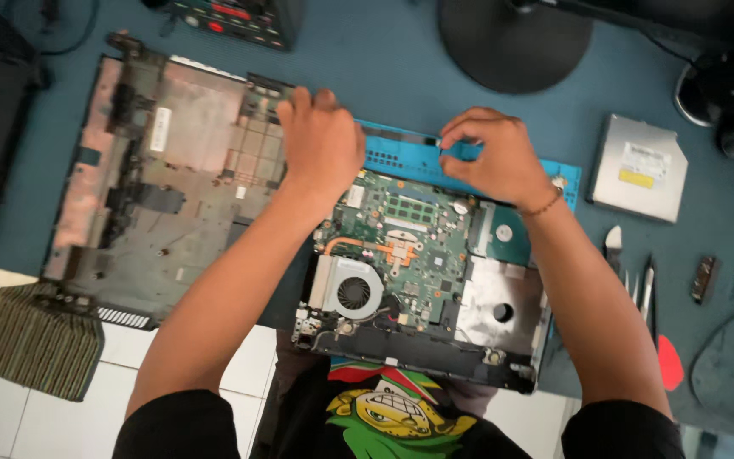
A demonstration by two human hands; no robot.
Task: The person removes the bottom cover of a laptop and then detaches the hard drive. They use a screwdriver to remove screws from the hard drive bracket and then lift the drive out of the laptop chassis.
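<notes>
The left hand (323, 140) is resting with fingers curled loosely, gripping nothing, at the far edge of the opened laptop (422, 272). The right hand (499, 157) is pinching its fingertips (452, 146) together above the blue mat (401, 151); whether they are holding anything cannot be told. The laptop's board is lying just below both sets of fingers.

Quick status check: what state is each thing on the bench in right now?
Left hand: fingers curled, resting at the far edge of the laptop.
Right hand: fingertips pinched at the blue mat.
Laptop base: opened, circuit board and fan exposed.
Bottom cover: removed, lying inner side up to the left.
Optical drive: out of the laptop, flat on the table.
Blue mat: flat, under the laptop.
</notes>
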